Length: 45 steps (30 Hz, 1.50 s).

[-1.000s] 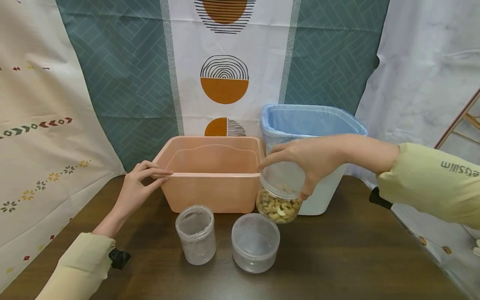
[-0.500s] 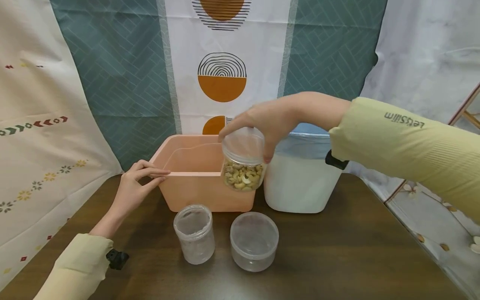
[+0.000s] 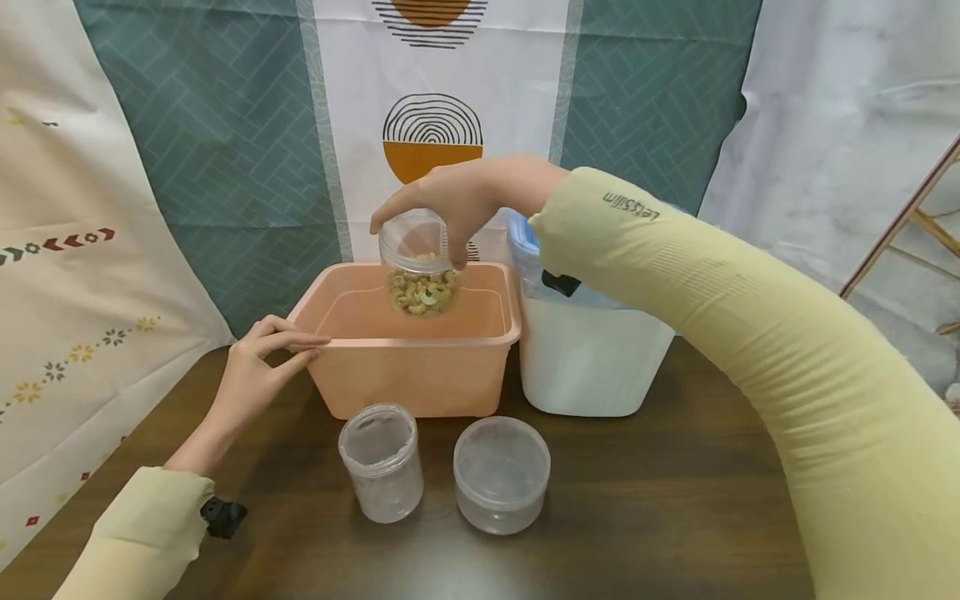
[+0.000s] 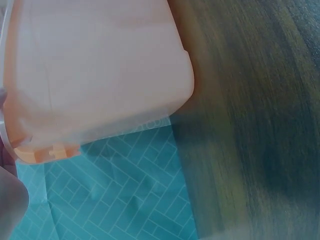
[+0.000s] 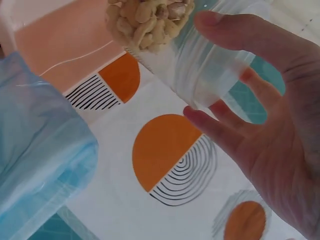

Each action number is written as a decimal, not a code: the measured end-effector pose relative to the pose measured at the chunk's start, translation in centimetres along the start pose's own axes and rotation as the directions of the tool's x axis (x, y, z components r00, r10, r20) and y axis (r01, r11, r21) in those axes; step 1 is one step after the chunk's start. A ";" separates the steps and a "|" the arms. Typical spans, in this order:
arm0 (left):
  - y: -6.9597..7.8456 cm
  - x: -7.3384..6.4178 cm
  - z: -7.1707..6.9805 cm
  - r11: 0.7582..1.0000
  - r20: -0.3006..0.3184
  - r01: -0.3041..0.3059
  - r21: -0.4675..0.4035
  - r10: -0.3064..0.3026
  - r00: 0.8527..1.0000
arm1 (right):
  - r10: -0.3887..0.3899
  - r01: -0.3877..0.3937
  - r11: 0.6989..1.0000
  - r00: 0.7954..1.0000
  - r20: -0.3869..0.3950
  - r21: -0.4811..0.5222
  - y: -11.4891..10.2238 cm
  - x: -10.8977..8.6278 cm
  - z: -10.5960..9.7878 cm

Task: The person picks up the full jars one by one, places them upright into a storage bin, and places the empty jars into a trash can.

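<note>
My right hand grips a clear lidded jar by its lid end, fingers and thumb around it. The jar is partly filled with cashew nuts and hangs over the peach plastic tub. At the tub's front left corner, my left hand holds the rim between thumb and fingers. In the left wrist view only parts of that hand show, at the left edge against the tub wall. Two clear plastic jars, one tall and one low and wide, stand in front of the tub.
A white bin lined with a blue bag stands right of the tub, partly behind the right sleeve. Behind everything hangs a patterned cloth. The wooden table lies underneath.
My right hand has lifted the cashew jar from in front of the white bin, carrying it up and left over the tub. My left hand stays on the rim.
</note>
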<state>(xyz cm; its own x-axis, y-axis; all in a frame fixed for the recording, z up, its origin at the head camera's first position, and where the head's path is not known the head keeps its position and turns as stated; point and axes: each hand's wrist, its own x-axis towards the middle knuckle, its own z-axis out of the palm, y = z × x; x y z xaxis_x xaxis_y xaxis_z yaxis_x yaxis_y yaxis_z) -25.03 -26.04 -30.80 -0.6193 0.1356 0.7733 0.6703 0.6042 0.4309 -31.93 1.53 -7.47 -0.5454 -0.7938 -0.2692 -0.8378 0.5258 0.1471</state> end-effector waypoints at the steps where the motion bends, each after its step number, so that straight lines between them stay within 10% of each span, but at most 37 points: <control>1: 0.1 -0.1 -0.1 1.000 -0.001 0.002 0.000 -0.002 1.000 | 0.002 -0.002 1.000 1.000 -0.004 0.004 0.2 0.5 0.0; 16: 0.8 -0.1 -0.3 0.999 0.022 0.040 -0.003 -0.040 0.999 | 0.182 -0.186 0.977 0.982 0.048 0.100 2.5 4.4 2.5; 28: -2.7 -0.6 0.3 0.998 0.016 0.060 -0.001 -0.060 0.998 | 0.068 -0.078 0.992 0.993 0.101 0.097 2.7 5.9 6.2; 45: -2.6 -0.7 0.3 0.997 0.028 0.081 0.017 -0.082 0.996 | 0.095 -0.127 0.976 0.980 0.177 0.176 1.7 6.7 8.6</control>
<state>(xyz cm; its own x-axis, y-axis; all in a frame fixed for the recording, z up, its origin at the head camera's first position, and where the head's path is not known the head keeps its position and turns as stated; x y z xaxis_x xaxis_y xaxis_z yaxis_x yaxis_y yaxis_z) -26.48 -27.44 -32.62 -0.6833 0.1076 0.7221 0.6107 0.6263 0.4846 -36.83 -0.25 -17.23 -0.6098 -0.6732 -0.4183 -0.7443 0.6678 0.0102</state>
